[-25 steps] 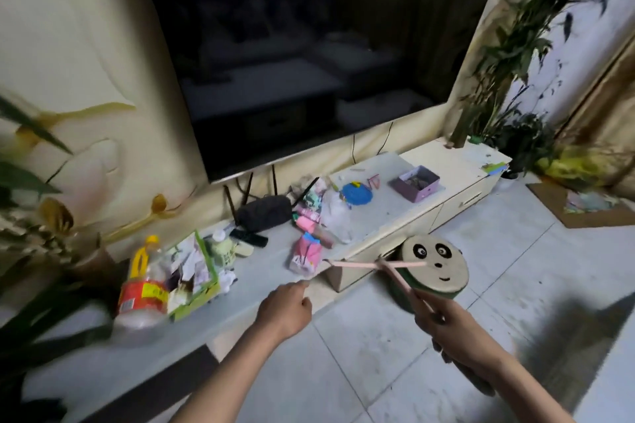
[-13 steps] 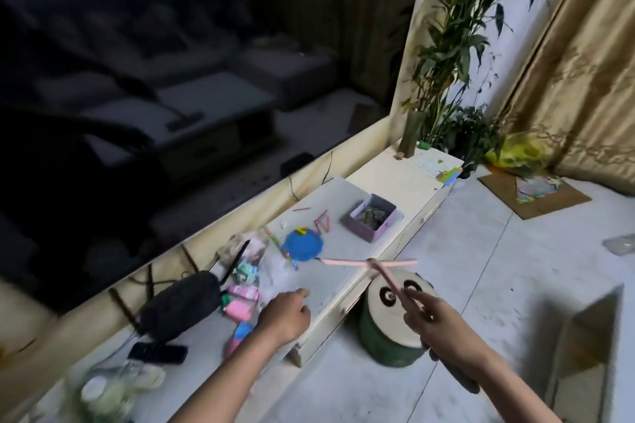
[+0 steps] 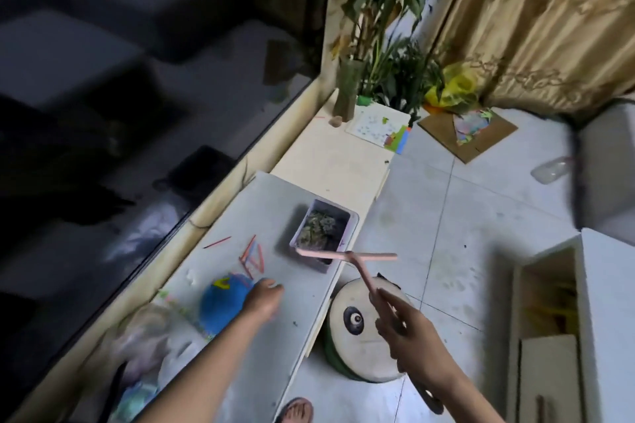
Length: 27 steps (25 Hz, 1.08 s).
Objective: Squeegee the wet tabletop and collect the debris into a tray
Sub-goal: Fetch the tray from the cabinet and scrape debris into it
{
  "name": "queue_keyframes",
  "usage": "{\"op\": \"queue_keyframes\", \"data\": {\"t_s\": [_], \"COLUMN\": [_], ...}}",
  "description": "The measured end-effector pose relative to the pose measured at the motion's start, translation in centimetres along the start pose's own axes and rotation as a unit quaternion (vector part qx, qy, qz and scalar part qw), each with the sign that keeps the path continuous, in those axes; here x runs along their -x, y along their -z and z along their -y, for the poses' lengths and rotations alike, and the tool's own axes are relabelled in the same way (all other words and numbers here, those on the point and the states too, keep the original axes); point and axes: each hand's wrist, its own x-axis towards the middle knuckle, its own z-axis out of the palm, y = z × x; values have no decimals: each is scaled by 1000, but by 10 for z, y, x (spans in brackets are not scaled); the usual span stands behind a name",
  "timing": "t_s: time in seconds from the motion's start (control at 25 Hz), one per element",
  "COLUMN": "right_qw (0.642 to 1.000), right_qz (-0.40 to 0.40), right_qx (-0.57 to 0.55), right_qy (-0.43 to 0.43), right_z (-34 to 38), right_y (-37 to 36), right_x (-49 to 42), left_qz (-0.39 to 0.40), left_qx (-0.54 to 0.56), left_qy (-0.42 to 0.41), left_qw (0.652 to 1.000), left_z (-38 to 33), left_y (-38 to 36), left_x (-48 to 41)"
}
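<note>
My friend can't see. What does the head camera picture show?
A person's right hand holds a pink squeegee near a purple tray of debris on a grey tabletop. The left hand is beside a blue disc and red sticks.

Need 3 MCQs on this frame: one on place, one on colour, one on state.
1. The tray sits: A on the floor; B on the tabletop; C on a shelf.
2. The squeegee is: A blue; B green; C pink.
3. The right hand is: A gripping the squeegee handle; B empty; C flat on the tabletop.
Answers: 1 B, it stands near the tabletop's front edge. 2 C, blade and handle are pink. 3 A, fingers curl round the handle.
</note>
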Motion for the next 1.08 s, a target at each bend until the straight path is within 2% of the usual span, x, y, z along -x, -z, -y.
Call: {"op": "queue_keyframes", "data": {"t_s": [0.24, 0.44, 0.6, 0.84, 1.08], "right_qw": [995, 990, 988, 985, 975], "right_qz": [-56, -82, -83, -111, -159], "right_qx": [-19, -2, -1, -37, -33], "right_qy": [-76, -118, -133, -126, -152], "right_z": [-10, -31, -47, -63, -90], "right_y": [-1, 0, 2, 16, 59], "right_x": [-84, -124, -131, -113, -50], "left_qz": [56, 99, 87, 73, 89], "left_qx": [134, 263, 328, 333, 306], "left_qy": [121, 170, 171, 169, 150], "left_qw": [982, 944, 925, 925, 936], "left_z": [-46, -41, -47, -54, -56], "left_y": [-38, -68, -79, -78, -78], "left_x": [-109, -164, -183, -179, -113]}}
